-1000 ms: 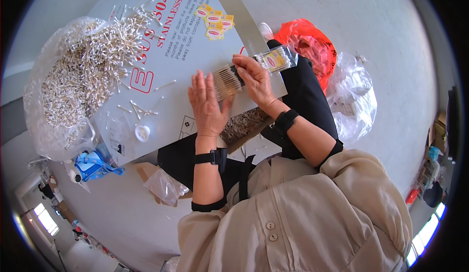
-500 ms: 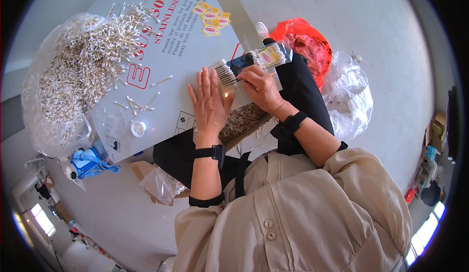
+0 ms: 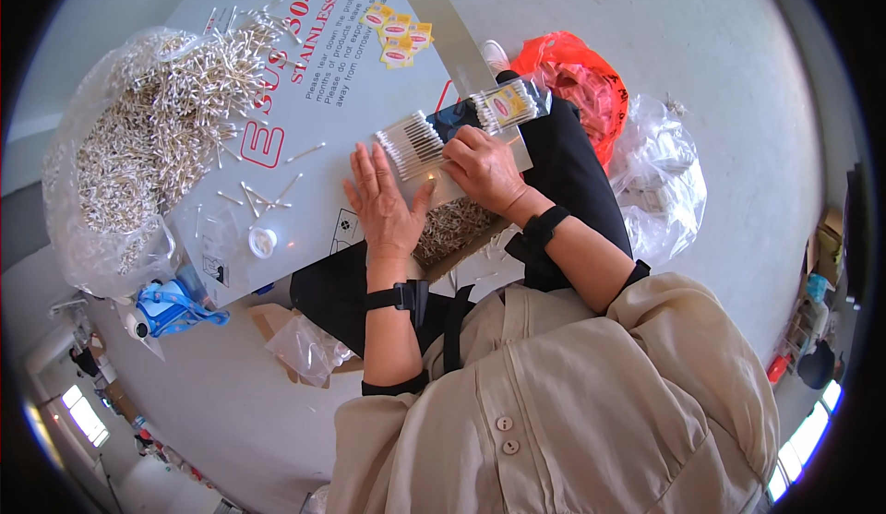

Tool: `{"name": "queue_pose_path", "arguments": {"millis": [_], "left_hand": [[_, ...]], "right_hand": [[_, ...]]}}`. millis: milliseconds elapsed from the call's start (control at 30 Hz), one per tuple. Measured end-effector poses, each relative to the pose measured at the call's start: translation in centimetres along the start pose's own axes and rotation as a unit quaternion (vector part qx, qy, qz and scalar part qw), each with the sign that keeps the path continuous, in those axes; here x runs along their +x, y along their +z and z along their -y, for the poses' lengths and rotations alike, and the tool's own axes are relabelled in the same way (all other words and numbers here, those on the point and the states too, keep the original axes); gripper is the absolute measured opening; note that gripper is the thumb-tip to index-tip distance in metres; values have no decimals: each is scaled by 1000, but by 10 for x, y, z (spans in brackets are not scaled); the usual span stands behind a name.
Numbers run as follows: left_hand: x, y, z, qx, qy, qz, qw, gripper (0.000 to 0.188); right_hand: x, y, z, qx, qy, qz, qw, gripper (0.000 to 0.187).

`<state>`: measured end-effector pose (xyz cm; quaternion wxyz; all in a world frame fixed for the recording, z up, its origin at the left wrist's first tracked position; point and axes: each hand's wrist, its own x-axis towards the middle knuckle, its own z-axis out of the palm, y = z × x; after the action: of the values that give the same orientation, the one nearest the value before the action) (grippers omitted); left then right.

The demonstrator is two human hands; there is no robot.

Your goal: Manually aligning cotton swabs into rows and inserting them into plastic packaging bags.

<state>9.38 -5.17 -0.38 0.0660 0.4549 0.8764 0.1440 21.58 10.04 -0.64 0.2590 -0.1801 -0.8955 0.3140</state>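
In the head view, lying flat on the grey printed table (image 3: 314,182): a row of cotton swabs (image 3: 409,147), set side by side between both hands. Just beside the row's lower-left end, the left hand (image 3: 383,205), fingers straight and extended, thumb held apart, gripping nothing. At the row's right end, the right hand (image 3: 484,168), fingers curled together, fingertips close against the swabs; impossible to tell whether pinching anything. On each wrist, below the row, a black wristband (image 3: 546,225).

Right of the row and slightly above, a clear packet of cotton swabs (image 3: 506,103) with a yellow label inside, near the table's edge. Above the row, a small cluster of yellow labels (image 3: 399,39). Left of the row, a few loose swabs (image 3: 263,198) scattered, with a small round white container (image 3: 262,242) lower down. Farther left, a large clear bag (image 3: 111,279) heaped with loose swabs, some spilling onto the table.

Below the row, past the table's edge, a cardboard box (image 3: 461,257) holding more swabs. Well to the row's right, on the floor, a red plastic bag (image 3: 577,89) and a clear plastic bag (image 3: 657,182).
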Motion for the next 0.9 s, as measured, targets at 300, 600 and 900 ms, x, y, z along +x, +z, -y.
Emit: {"name": "queue_pose_path", "arguments": {"millis": [300,600,900], "left_hand": [[-4,-12,3,-9,-12,11,1000,103],[1,7,-17,48,49,36,997,90],[2,8,-18,47,46,34,997,88]], "right_hand": [[1,4,0,-28,45,10,999,20],[-5,1,-4,30,34,-32,998,15],[-5,4,-5,19,35,-28,999,11]]}}
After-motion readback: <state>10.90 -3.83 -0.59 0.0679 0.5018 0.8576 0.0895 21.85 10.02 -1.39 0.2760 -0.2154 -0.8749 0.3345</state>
